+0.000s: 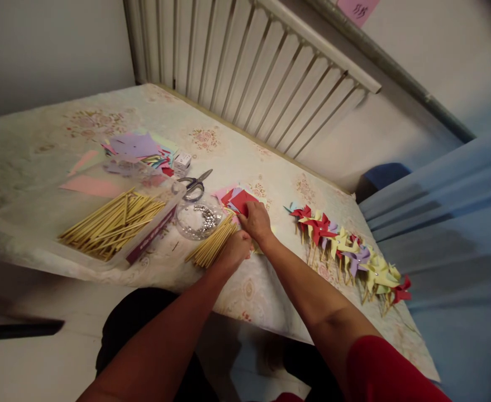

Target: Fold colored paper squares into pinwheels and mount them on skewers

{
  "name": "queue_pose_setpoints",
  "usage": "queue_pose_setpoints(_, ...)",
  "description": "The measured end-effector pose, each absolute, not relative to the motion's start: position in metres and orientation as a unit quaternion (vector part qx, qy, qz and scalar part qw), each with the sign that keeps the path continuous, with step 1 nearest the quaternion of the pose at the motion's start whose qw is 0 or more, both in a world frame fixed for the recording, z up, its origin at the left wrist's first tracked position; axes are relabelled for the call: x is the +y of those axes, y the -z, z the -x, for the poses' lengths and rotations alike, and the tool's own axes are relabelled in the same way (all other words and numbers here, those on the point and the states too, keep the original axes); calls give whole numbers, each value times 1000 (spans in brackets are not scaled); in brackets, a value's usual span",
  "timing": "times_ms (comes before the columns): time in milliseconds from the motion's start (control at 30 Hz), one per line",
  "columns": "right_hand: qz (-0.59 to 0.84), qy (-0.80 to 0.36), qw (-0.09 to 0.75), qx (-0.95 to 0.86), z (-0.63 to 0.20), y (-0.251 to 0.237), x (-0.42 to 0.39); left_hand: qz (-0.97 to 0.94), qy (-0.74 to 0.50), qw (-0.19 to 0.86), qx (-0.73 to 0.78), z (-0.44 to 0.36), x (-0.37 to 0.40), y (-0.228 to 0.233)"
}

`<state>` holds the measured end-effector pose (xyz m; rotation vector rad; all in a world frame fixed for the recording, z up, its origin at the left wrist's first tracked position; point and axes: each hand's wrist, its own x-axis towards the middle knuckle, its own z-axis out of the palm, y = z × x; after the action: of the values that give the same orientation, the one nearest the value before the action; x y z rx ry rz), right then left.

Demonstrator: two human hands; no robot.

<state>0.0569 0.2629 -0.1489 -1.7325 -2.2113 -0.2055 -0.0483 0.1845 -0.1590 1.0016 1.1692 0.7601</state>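
Note:
My right hand [257, 220] has its curled fingers on the near corner of a red paper square [244, 201], at the edge of a small pile of coloured paper. Just below it, my left hand [239, 247] is closed; what its fingers hold is hidden. A bit of pale yellow paper [262, 247] shows beside both hands. Left of my left hand lies a bundle of thin wooden sticks [211, 245]. A round clear dish [192, 223] of shiny metal pins stands behind the sticks.
Scissors [195, 184] and a small white box [182, 161] lie behind the dish. A clear plastic bin [144, 245] holds many more sticks [106, 223]. Paper scraps [134, 146] are heaped behind it. Finished pinwheels [356, 258] line the right side of the table, near a blue curtain [450, 234].

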Motion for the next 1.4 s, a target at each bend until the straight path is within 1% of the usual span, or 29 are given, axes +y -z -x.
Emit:
queue_pose_setpoints(167,616,70,156,-769,-53,151,264,-439,-329,658,515,48,186,162)
queue_pose_setpoints(467,611,52,183,-768,-58,158,266,-432,-329,661,518,49,185,156)
queue_pose_setpoints(767,638,-2,209,-742,-61,150,270,-435,-331,661,515,51,185,156)
queue_pose_setpoints(967,657,-48,254,-709,-63,146,273,-432,-329,658,521,50,185,157)
queue_pose_setpoints(1167,694,-71,274,-661,-67,142,277,-441,-327,657,516,51,184,156)
queue_pose_setpoints(1400,723,-110,337,-593,-71,138,283,-437,-332,660,513,53,182,151)
